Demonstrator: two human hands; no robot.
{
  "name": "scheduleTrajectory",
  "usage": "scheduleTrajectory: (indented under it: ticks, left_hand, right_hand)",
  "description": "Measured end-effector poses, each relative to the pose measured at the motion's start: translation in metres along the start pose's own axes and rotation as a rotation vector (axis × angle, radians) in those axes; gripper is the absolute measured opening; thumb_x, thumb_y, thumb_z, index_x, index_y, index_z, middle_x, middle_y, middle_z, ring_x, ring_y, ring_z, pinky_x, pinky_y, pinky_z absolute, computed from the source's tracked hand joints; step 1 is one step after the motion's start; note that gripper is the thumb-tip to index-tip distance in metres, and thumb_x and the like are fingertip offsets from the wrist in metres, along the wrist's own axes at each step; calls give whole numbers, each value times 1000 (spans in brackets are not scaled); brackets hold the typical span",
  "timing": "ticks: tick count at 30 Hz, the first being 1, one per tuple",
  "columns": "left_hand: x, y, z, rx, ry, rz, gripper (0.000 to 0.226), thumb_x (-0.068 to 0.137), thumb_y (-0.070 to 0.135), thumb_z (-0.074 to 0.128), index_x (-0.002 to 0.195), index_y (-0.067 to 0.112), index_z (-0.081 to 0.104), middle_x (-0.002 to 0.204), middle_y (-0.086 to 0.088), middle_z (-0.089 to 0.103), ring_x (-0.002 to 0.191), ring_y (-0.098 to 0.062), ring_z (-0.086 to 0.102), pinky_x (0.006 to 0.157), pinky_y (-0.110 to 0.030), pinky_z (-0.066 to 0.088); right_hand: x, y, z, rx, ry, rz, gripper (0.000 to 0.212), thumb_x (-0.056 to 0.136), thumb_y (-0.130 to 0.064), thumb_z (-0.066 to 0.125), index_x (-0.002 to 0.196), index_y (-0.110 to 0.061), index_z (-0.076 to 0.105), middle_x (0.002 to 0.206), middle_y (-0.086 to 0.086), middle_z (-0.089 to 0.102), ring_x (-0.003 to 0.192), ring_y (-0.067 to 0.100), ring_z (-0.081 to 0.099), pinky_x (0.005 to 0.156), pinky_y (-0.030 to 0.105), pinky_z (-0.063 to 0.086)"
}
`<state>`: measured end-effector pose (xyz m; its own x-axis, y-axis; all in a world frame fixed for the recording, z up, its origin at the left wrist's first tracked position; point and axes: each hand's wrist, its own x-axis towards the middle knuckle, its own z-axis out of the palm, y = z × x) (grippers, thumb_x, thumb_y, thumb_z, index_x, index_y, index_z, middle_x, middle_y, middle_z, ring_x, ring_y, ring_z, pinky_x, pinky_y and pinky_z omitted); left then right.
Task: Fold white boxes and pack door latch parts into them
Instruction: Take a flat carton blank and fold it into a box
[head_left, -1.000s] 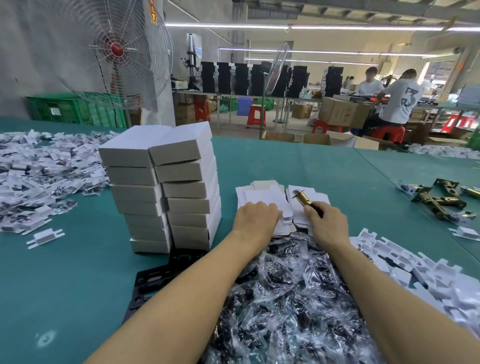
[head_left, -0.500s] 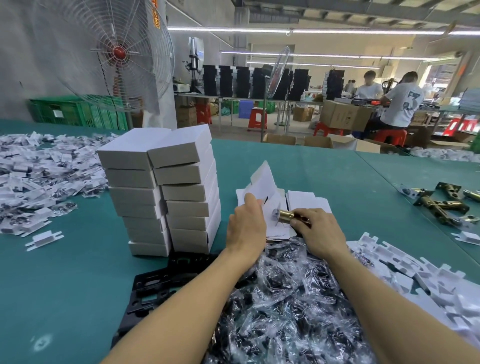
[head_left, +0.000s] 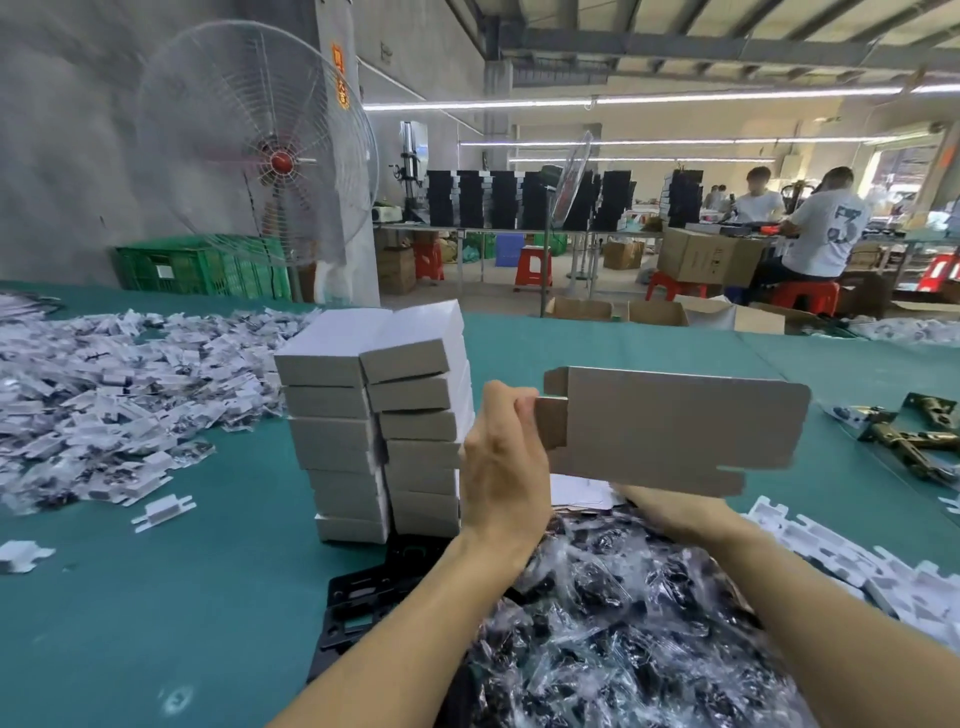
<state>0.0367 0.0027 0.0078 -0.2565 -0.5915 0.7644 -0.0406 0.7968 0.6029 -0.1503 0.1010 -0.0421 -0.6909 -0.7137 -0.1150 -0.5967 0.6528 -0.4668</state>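
Observation:
My left hand (head_left: 504, 457) grips the left end flap of a flat unfolded box blank (head_left: 675, 431) and holds it upright above the table, grey inner side towards me. My right hand (head_left: 670, 512) reaches up under the blank's lower edge, its fingers hidden behind the cardboard. Two stacks of folded white boxes (head_left: 374, 431) stand just left of my left hand. A sliver of the flat white blanks (head_left: 582, 496) shows on the table beneath the raised one. A heap of latch parts in clear plastic bags (head_left: 623, 634) lies under my forearms.
Brass latch parts (head_left: 904, 441) lie at the right edge. White moulded inserts (head_left: 831, 556) spread at the near right. A large pile of small bagged parts (head_left: 104, 395) covers the left of the green table (head_left: 156, 597). A black tray (head_left: 363, 597) lies below the stacks. A fan (head_left: 254, 150) stands behind.
My left hand picked one blank off the flat pile and raised it upright. My right hand, which held a brass latch part, moved under the blank; the part is out of sight.

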Motion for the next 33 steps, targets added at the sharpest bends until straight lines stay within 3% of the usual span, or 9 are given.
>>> scheduleTrajectory:
  ticks: [4,7,9,15,18,21,24,28,33]
  left_hand:
    - [-2,7,-21,-75,-16,-121,29,107,25,40,78,22,36,59,7,44,49,-8,35,44,-20,23]
    - [-9,3,-36,-46,-66,-165,33,107,26,39,74,25,32,56,8,40,47,-7,31,43,-22,20]
    - [-15,-1,-43,-22,-87,-195,34,106,25,38,73,25,32,56,8,41,46,-6,30,40,-21,23]
    - [-35,-6,-51,-8,-35,-299,37,106,17,41,71,22,30,54,8,38,45,-8,34,41,-24,24]
    - [-45,4,-51,-138,-35,-244,39,104,13,46,69,22,32,48,12,35,44,-6,38,39,-19,24]
    - [-47,20,-53,-264,-171,-100,35,104,22,48,72,27,36,58,16,52,49,-3,40,45,-15,27]
    - [-41,28,-64,-360,-283,-63,32,105,23,47,74,26,40,60,22,53,53,-1,42,50,-12,31]
    - [-39,31,-78,-468,-318,-65,27,102,29,46,76,19,45,63,22,56,57,2,45,56,-9,36]
    - [-42,27,-83,-544,-334,-125,21,101,28,46,81,25,50,72,5,59,65,12,56,62,-5,39]
  right_hand:
    - [-15,-16,-10,-309,215,-11,43,100,-49,41,114,-20,70,123,7,68,115,29,61,93,31,47]
    - [-26,-23,-12,303,359,-79,19,94,5,50,81,-1,63,82,17,64,85,28,55,67,26,42]
    - [-39,-27,-17,756,440,-24,18,89,20,42,89,11,57,83,22,59,83,27,48,69,32,37]
    - [-107,-70,-27,946,1005,79,9,99,-19,46,93,-23,50,86,-10,53,74,2,48,61,27,35]
    - [-132,-87,-15,837,797,-98,4,98,-27,54,97,-30,52,97,-4,60,81,3,55,65,23,42]
    - [-140,-101,-3,622,460,-133,71,84,-60,63,142,-27,38,131,-6,48,113,15,55,94,38,49]
    - [-144,-111,4,693,371,-184,112,64,-80,59,155,-28,21,153,-4,39,129,16,51,108,43,44]
    - [-149,-112,12,770,318,-304,97,72,-79,58,153,-34,27,148,-10,46,108,-5,63,92,23,54]
    - [-150,-110,25,784,298,-382,68,86,-57,50,149,-33,37,135,-5,60,114,8,64,96,41,54]
